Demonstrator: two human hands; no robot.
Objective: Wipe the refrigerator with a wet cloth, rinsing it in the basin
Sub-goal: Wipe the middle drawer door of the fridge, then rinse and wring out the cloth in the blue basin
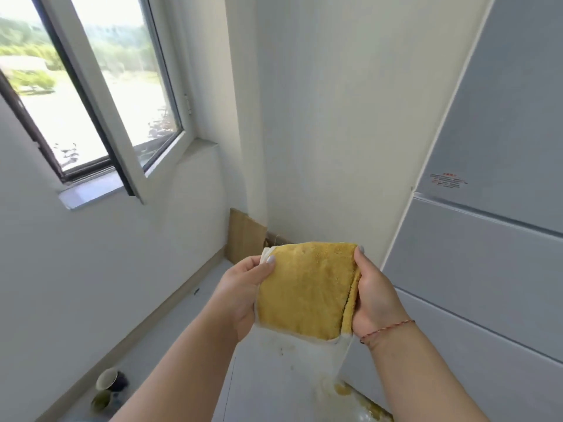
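Held up by 2 bare hands, left hand (243, 287) and right hand (373, 295), fingers pinching its side edges, a folded yellow plush cloth (306, 289) is being readied, and must next be pressed against the grey refrigerator (487, 254) beyond the right fingers.

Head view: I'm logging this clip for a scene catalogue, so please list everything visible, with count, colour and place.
cloth: one, yellow with white backing, folded, held up at centre
refrigerator: one, pale grey, right side, doors shut
sticker: one, red print, on the upper refrigerator door
window: one, white frame, upper left, sash swung open
windowsill: one, grey, under the window
board: one, tan, leaning in the floor corner
cups: apparently two, pale and greenish, on the floor at lower left, blurred
bracelet: one, red string, on the right wrist
left hand: grips the cloth's left edge
right hand: grips the cloth's right edge
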